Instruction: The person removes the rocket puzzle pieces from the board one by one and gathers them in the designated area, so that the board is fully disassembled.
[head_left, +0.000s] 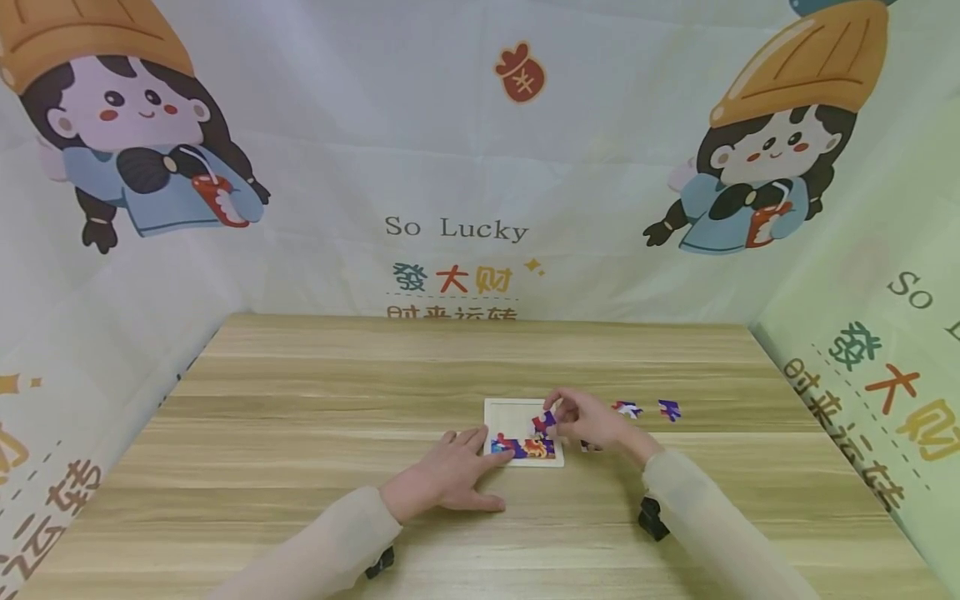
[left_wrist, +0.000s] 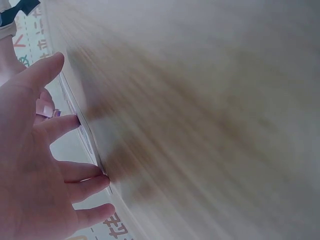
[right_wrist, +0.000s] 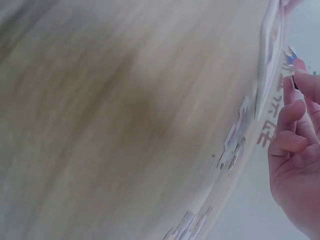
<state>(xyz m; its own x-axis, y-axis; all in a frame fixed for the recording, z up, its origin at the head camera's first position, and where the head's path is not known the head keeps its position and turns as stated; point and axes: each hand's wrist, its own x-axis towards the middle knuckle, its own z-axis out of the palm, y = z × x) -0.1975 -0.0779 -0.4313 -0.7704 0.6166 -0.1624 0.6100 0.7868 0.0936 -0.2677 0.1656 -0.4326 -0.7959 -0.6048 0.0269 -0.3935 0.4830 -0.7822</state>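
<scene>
A white puzzle tray (head_left: 522, 401) lies on the table, with joined colourful pieces (head_left: 525, 449) along its near side; its far part shows a bare base. My left hand (head_left: 450, 475) has its fingers spread, fingertips on the tray's left edge and the pieces there. In the left wrist view that hand (left_wrist: 45, 150) is palm in view, fingers apart. My right hand (head_left: 588, 419) pinches a purple and red puzzle piece (head_left: 543, 423) over the tray's right side. The right wrist view shows this hand (right_wrist: 300, 145) with thumb and fingertips together on the piece (right_wrist: 290, 56).
Loose puzzle pieces lie right of the tray: one (head_left: 627, 409) and another (head_left: 670, 410) farther out, and one (head_left: 592, 447) partly under the right hand. A wood-grain table (head_left: 315, 375) surrounds them, with a printed cloth (head_left: 450, 150) hanging behind.
</scene>
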